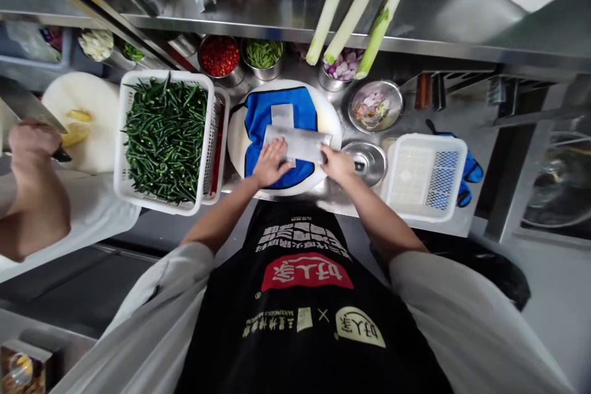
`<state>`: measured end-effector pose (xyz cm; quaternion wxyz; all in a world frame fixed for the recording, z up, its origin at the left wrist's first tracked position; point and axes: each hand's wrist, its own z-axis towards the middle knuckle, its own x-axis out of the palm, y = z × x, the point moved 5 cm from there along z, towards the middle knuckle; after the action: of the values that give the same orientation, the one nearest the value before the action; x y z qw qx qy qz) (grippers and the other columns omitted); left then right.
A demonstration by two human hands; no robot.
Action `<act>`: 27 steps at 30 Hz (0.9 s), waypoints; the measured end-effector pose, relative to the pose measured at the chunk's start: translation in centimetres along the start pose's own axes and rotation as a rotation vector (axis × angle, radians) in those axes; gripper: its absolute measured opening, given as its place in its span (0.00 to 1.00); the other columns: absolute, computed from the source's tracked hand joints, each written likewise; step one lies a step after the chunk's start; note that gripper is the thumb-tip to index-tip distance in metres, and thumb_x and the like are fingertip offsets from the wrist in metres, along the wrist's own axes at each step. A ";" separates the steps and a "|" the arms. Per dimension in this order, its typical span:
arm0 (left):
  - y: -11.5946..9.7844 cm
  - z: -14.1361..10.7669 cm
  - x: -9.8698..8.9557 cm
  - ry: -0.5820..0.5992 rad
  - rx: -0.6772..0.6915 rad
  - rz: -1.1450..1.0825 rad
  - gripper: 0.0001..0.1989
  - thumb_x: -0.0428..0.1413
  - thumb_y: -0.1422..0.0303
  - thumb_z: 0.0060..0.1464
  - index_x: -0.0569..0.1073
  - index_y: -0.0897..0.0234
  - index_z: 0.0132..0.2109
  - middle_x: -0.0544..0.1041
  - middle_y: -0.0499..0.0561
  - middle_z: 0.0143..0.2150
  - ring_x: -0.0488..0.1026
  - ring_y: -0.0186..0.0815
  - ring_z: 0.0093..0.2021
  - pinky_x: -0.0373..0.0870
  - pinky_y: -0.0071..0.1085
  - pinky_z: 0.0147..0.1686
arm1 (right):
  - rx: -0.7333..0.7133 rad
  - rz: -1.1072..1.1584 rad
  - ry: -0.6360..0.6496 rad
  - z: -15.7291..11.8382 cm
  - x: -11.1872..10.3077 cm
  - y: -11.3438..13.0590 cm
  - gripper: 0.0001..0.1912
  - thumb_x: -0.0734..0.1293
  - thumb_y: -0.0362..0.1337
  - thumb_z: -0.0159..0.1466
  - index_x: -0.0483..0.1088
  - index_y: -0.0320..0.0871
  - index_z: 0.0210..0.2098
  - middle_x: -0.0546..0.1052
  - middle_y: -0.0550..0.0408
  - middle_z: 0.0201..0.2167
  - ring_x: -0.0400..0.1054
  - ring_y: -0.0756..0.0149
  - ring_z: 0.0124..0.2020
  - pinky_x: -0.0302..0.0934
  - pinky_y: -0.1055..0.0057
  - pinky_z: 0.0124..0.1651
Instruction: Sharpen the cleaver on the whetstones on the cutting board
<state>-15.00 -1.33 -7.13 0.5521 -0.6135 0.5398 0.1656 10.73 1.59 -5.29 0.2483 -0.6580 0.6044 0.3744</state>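
Note:
A blue cloth with dark edging (302, 106) lies on a round white cutting board (330, 123). Across the cloth rests a cleaver (302, 146), its wide grey blade lying flat. My left hand (272, 163) is open, with fingers spread and pressed against the left part of the blade. Closed around the cleaver's right end is my right hand (338, 164), which hides most of the handle. A pale grey strip (282, 116) shows on the cloth above the blade and partly runs beneath it.
Left stands a white basket of green chilies (166, 135); right, a white basket (413, 172) and steel bowls (376, 104). Leeks (332, 6) overhang the shelf edge. At far left, a co-worker's hand (34, 138) grips a knife (30, 104) beside another board (99, 95).

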 end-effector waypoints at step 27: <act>1.7 1.7 -1.3 -0.040 -0.009 -0.005 0.42 0.42 0.45 0.72 0.49 0.68 0.81 0.43 0.59 0.82 0.38 0.49 0.82 0.36 0.51 0.79 | -0.042 0.003 -0.067 2.2 -2.1 1.1 0.35 0.67 0.44 0.68 0.61 0.53 0.74 0.82 0.47 0.52 0.78 0.48 0.50 0.68 0.59 0.51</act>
<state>-16.24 1.13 -7.49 0.5605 -0.6139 0.5263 0.1791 9.30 4.42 -4.84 0.2538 -0.6494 0.5886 0.4093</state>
